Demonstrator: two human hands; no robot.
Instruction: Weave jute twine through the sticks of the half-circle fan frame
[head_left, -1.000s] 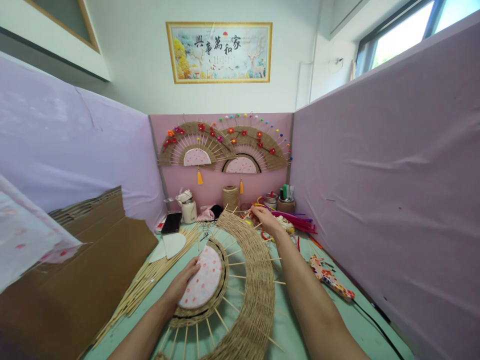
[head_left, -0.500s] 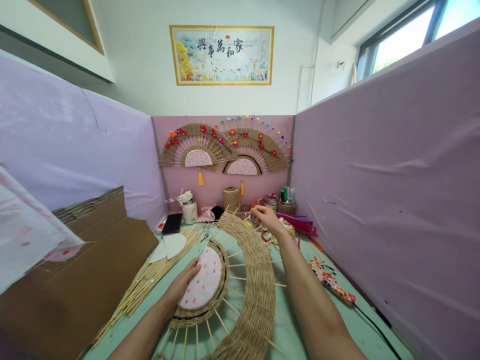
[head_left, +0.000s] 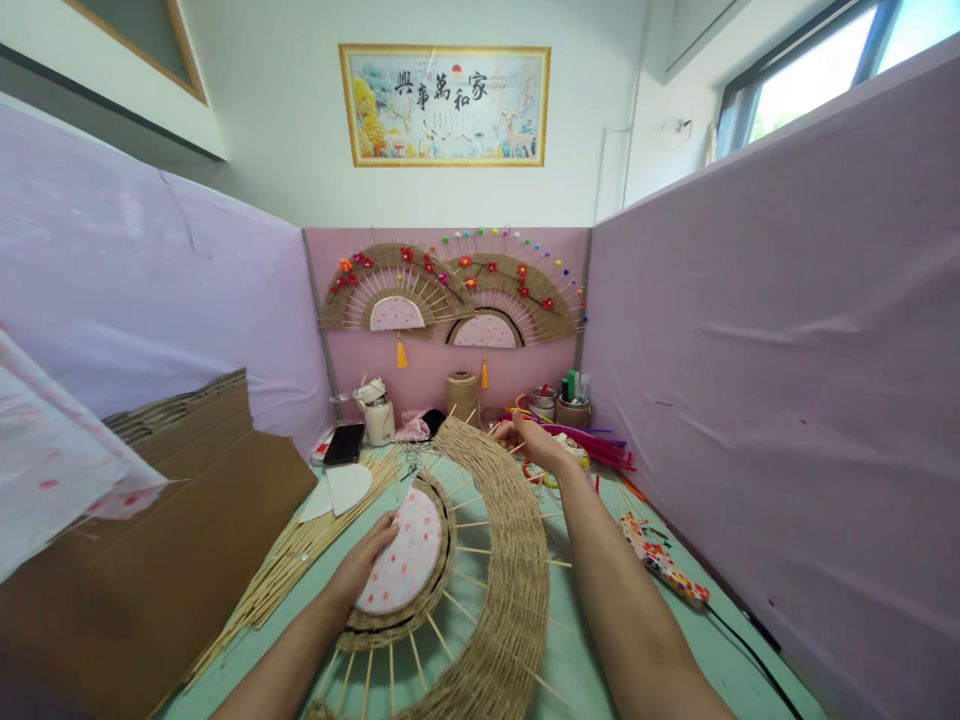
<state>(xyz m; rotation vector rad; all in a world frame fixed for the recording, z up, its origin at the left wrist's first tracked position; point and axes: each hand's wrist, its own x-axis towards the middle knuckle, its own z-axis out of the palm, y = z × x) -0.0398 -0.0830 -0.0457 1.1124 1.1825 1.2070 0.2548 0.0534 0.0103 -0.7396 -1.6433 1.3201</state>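
Hands clasp and reach at a woven fan spread over the middle of a green tabletop, its curve bulging right. The left hand grips the straight edge of the pink-dotted half-disc, thumb on top. The right hand, fingers curled, is at the stick tips by the fan's far end; whether it pinches anything cannot be told. Behind stand a twine spool and a white bottle, below 2 flower-trimmed fans on a pink panel.

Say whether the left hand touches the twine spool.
No: the left hand holds the fan by its spotted panel, apart from the spool.
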